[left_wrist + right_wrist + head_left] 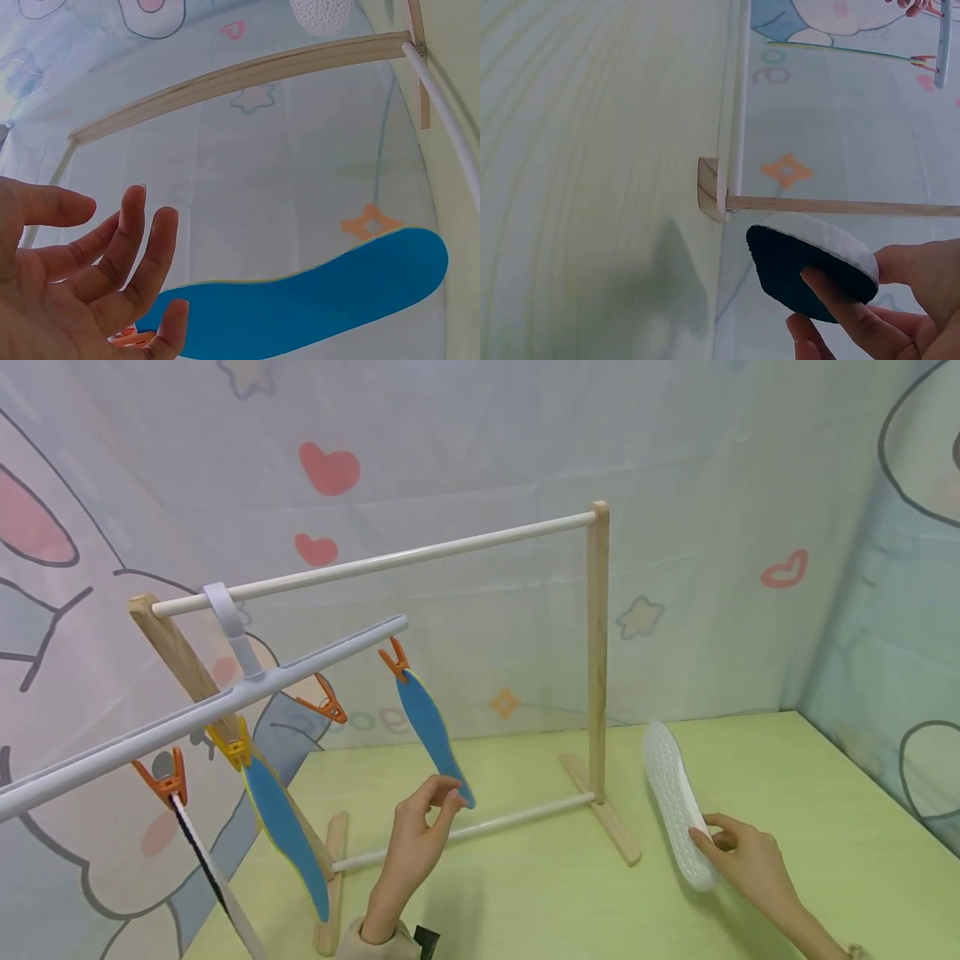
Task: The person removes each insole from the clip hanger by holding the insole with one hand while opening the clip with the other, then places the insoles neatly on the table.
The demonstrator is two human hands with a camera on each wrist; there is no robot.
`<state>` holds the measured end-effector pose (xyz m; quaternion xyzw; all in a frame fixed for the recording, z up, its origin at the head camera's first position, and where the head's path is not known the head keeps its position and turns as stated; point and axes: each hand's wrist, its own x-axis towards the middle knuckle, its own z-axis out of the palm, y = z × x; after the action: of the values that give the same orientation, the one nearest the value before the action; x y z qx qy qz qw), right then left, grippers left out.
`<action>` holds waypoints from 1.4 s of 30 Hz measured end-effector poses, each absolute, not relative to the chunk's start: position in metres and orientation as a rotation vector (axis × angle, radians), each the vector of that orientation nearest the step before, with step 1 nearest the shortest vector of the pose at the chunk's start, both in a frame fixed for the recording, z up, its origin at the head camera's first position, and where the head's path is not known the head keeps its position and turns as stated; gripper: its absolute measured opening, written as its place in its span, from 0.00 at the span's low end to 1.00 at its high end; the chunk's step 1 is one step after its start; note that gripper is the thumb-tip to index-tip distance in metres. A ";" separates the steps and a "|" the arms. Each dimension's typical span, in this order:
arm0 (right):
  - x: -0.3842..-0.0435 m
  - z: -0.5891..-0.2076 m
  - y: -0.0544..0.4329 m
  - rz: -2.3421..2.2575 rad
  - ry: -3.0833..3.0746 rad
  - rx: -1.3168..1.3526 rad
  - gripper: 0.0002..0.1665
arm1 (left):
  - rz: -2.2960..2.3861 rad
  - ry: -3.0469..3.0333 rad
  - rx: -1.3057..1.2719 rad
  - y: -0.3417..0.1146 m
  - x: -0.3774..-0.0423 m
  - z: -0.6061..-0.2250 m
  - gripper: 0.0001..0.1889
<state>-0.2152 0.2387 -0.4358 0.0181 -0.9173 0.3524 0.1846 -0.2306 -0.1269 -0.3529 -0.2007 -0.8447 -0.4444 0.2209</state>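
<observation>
Right hand (pixel 750 864) is pinching the white insole (pixel 672 802) near its lower end; insole is tilting up above the table, dark face showing in the right wrist view. Left hand (pixel 416 831) is hovering loosely curved, gripping nothing, near the lower end of a blue insole (pixel 429 727). That one is hanging from an orange clip (pixel 399 660) on the grey hanger (pixel 330 658). Wooden rack (pixel 597 652) is standing on the green table (pixel 810 802); cartoon-print curtain (pixel 480 443) is hanging behind.
</observation>
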 end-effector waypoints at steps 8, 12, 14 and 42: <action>-0.214 -0.437 0.240 0.979 -2.631 0.060 0.21 | -1.245 -2.332 -0.566 -0.127 -0.230 -0.353 0.07; -0.215 -0.437 0.240 0.979 -2.645 0.053 0.21 | -1.242 -2.322 -0.573 -0.126 -0.231 -0.353 0.07; -0.215 -0.438 0.240 0.981 -2.648 0.050 0.21 | -1.238 -2.319 -0.575 -0.126 -0.231 -0.353 0.06; -0.216 -0.442 0.247 0.966 -2.698 0.042 0.17 | -1.242 -2.343 -0.572 -0.125 -0.232 -0.355 0.07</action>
<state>-0.2156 0.2469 -0.4418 0.0143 -0.9325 0.3338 0.1374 -0.2320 -0.1246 -0.3549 -0.2059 -0.8439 -0.4474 0.2128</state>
